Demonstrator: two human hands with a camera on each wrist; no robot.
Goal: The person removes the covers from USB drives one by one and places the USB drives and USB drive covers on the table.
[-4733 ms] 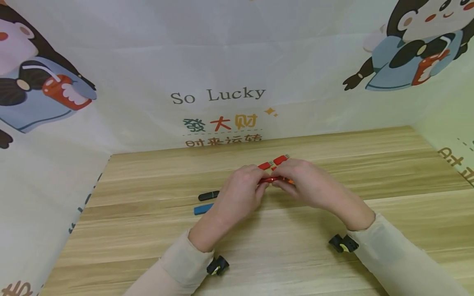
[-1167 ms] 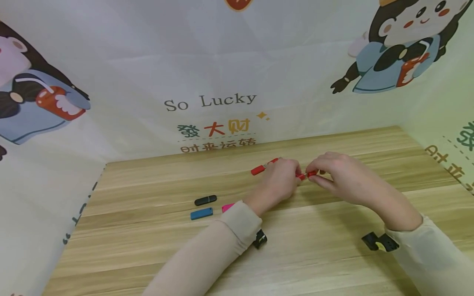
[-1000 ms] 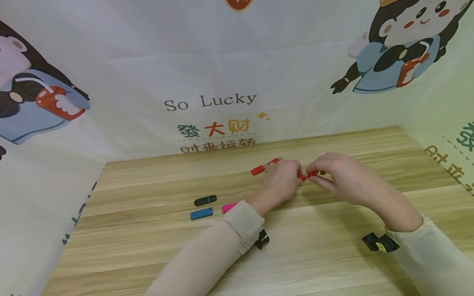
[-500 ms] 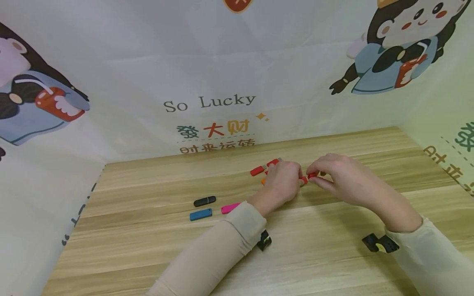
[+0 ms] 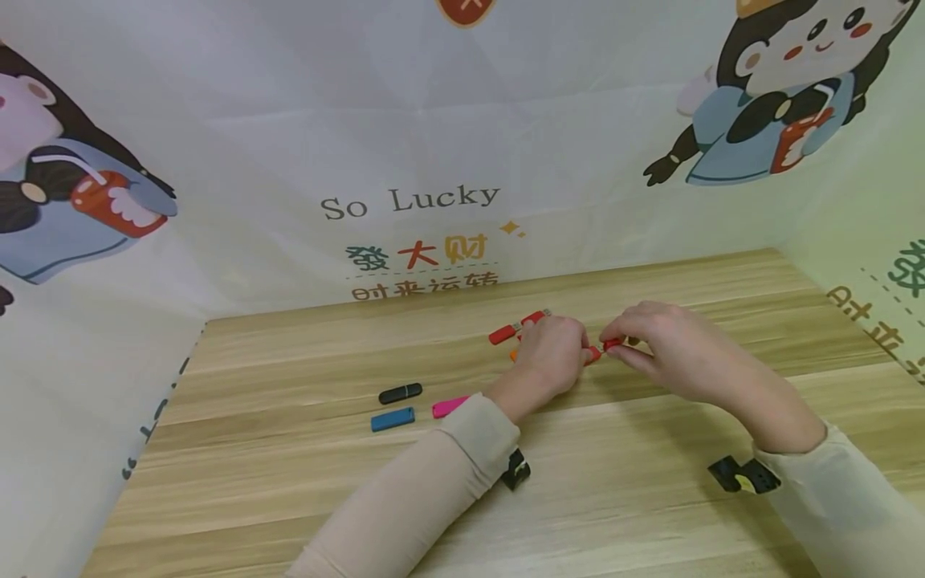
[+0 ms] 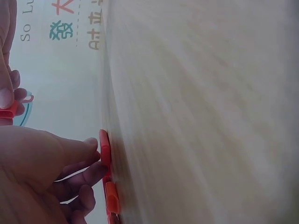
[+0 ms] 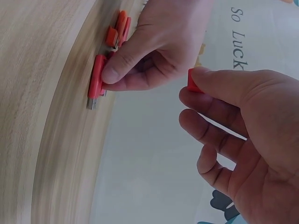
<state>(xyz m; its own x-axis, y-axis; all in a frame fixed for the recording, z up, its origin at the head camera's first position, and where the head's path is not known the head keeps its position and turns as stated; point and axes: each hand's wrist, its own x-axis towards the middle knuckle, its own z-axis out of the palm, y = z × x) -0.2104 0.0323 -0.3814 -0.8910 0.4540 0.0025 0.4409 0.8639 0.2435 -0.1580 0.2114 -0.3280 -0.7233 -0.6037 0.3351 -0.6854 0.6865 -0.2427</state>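
Note:
My left hand (image 5: 551, 353) pinches a red USB flash drive (image 7: 96, 77) low at the tabletop, its metal plug bare and pointing away from the fingertips. To the right, my right hand (image 5: 675, 353) holds a small red cap (image 7: 192, 82) between thumb and forefinger, raised off the table. A short gap separates cap and plug. Behind the left hand lie more red flash drives (image 5: 503, 334) with their plugs showing. An orange flash drive (image 7: 122, 21) sits there too, partly hidden by that hand in the head view.
Left of the forearm are a black flash drive (image 5: 400, 393), a blue one (image 5: 393, 419) and a pink one (image 5: 450, 407) partly covered by the sleeve. A printed cloth (image 5: 260, 160) walls the wooden table (image 5: 289, 482) at the back and sides.
Both hands, earlier together on a red piece farther left, have shifted right and drawn slightly apart. Over the last second the left hand's flash drive has come down a little; the right hand barely moved.

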